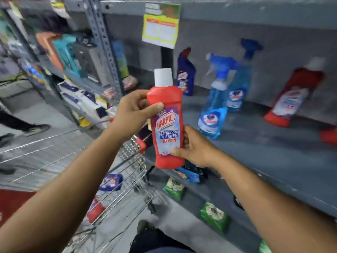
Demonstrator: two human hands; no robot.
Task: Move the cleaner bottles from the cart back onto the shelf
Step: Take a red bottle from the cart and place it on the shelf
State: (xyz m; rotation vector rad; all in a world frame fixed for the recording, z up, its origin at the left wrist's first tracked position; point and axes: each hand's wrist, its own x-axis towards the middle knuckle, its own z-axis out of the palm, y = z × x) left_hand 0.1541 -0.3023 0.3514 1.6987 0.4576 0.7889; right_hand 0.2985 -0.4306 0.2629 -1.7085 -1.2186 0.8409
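Both forearms reach up from the bottom of the view, meeting at a red Harpic bathroom cleaner bottle (167,123) held upright in the air between the cart and the shelf. My left hand (135,111) is wrapped around the bottle's shoulder just under the white cap, thumb across the front. My right hand (196,147) cups the lower body from the side, thumb pressed at the foot of the label. Neither hand is loose; both are closed on the bottle.

Below and to the left sits the wire shopping cart (131,172). At least two more bottles lie in it: a blue one (111,182) and a red one (95,209), both blurred.

Beyond the bottle is the grey shelf board (255,143), with a dark blue toilet cleaner bottle (186,73), two blue spray bottles (215,99) side by side and another red Harpic bottle (293,97) ranged along the back. Bare board shows in front of them and in the gaps between.

I judge this to be mid-transfer: bottle out of the cart, not yet set down. Next it wants carrying forward and right onto the board, base down, probably near the matching red one, without knocking the sprays. Then back to the cart for the rest.
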